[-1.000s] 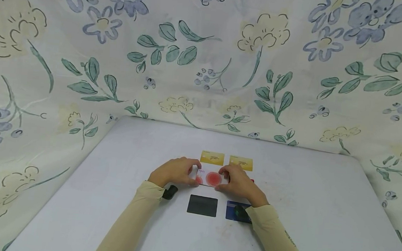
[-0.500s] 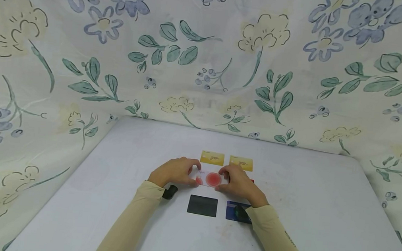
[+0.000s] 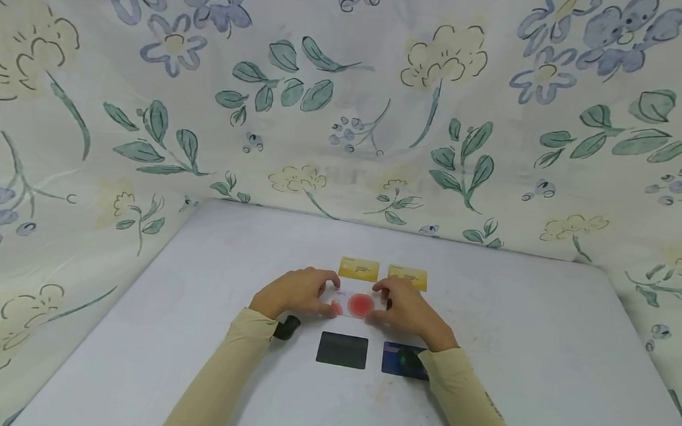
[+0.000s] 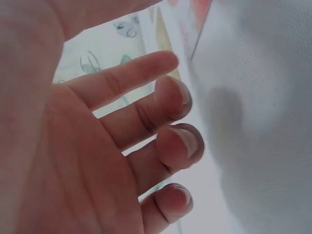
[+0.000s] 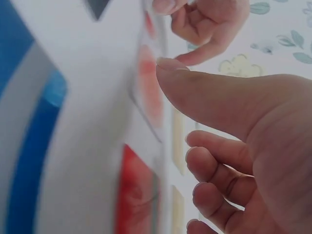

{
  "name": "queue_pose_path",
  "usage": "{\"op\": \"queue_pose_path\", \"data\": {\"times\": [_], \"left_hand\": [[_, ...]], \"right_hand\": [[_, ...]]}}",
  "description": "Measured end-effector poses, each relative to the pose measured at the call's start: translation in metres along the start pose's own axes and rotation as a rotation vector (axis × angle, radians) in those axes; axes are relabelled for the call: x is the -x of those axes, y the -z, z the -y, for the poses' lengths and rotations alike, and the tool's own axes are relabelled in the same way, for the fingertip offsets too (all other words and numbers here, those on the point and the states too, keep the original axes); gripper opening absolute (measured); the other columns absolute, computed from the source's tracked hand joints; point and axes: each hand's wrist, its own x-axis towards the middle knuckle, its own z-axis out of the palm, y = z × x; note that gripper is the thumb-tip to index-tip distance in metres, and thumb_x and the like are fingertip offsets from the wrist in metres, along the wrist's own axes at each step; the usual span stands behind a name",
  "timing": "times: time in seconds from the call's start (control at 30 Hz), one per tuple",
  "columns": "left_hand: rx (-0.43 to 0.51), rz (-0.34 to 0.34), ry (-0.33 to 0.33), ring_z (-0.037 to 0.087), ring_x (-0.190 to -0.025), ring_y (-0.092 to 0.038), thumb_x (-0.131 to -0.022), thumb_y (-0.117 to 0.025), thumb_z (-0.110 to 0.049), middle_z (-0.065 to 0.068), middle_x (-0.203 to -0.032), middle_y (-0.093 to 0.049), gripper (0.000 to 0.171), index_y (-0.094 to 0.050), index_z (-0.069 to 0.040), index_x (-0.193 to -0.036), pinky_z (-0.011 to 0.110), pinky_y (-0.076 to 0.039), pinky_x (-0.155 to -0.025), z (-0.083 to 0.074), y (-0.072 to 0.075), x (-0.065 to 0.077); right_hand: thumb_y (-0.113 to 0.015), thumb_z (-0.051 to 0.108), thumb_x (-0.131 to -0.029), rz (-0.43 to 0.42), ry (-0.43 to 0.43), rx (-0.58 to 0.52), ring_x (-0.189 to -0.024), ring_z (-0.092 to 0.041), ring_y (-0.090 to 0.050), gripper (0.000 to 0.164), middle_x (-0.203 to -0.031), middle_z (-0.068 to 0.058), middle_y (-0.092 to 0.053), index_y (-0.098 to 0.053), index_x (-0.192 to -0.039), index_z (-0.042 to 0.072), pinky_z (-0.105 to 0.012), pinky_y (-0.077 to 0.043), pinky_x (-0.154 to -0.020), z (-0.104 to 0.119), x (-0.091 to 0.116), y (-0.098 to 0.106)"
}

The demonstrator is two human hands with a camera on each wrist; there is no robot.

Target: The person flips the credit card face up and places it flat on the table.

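a thin white rectangular card with red circles [image 3: 360, 305] lies flat on the white tabletop [image 3: 525, 337], between the two hands. the left hand [image 3: 296, 292] is at its left end, index finger near the far corner and thumb near the close one. the right hand [image 3: 410, 312] mirrors this at the right end. on both hands thumb and index finger stand apart, the other fingers loosely bent; i cannot tell whether the tips touch the card's edges.

just beyond the card lie two gold-yellow rectangular cards side by side, the left one [image 3: 359, 269] in full view, the right one [image 3: 407, 278] partly behind the right hand. a bright red card [image 5: 134, 190] shows in the right wrist view, beside the white card's right end. nearer the person are a plain black rectangular card [image 3: 342, 350] and a dark blue card [image 3: 392, 357], the latter partly under the right wrist's small black device [image 3: 411, 362]. both arms wear pale yellow sleeves [image 3: 221, 365]. a cream cloth printed with flowers [image 3: 363, 167] stands behind the table.
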Motion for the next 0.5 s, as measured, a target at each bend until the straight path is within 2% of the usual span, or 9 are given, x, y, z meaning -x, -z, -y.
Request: {"op": "queue_pose_path", "data": {"times": [0.17, 0.23, 0.33, 0.5], "left_hand": [[0.032, -0.047, -0.050, 0.016, -0.076, -0.054, -0.085, -0.082, -0.047, 0.000, -0.084, -0.057, 0.054, -0.064, -0.020, -0.129, 0.029, -0.042, -0.066, 0.000, 0.000, 0.002], [0.048, -0.071, -0.078, 0.015, -0.072, -0.052, -0.087, -0.080, -0.045, 0.000, -0.081, -0.055, 0.052, -0.065, -0.018, -0.129, 0.028, -0.040, -0.063, -0.002, 0.001, 0.002], [0.059, -0.105, -0.116, 0.014, -0.069, -0.050, -0.090, -0.078, -0.041, -0.001, -0.079, -0.053, 0.048, -0.065, -0.015, -0.128, 0.027, -0.037, -0.061, -0.007, 0.003, 0.002], [0.063, -0.153, -0.148, 0.014, -0.071, -0.049, -0.091, -0.076, -0.036, 0.001, -0.080, -0.052, 0.047, -0.066, -0.012, -0.129, 0.027, -0.036, -0.061, -0.019, 0.007, 0.001]], "right_hand": [[-0.086, 0.029, -0.085, -0.019, 0.002, -0.003, -0.101, -0.020, -0.049, 0.051, -0.104, -0.004, -0.058, -0.066, -0.128, 0.009, -0.034, -0.051, -0.086, 0.001, 0.004, 0.011], [-0.085, 0.030, -0.086, -0.025, 0.031, 0.015, -0.102, -0.022, -0.049, 0.051, -0.104, -0.005, -0.059, -0.066, -0.128, 0.008, -0.035, -0.050, -0.088, 0.000, 0.005, 0.015], [-0.083, 0.029, -0.088, -0.037, 0.066, 0.029, -0.105, -0.025, -0.049, 0.051, -0.106, -0.007, -0.060, -0.065, -0.129, 0.006, -0.037, -0.049, -0.089, -0.003, 0.008, 0.022], [-0.081, 0.028, -0.090, -0.052, 0.058, 0.028, -0.111, -0.030, -0.051, 0.050, -0.111, -0.009, -0.061, -0.064, -0.132, 0.007, -0.042, -0.051, -0.093, -0.005, 0.016, 0.033]]}}
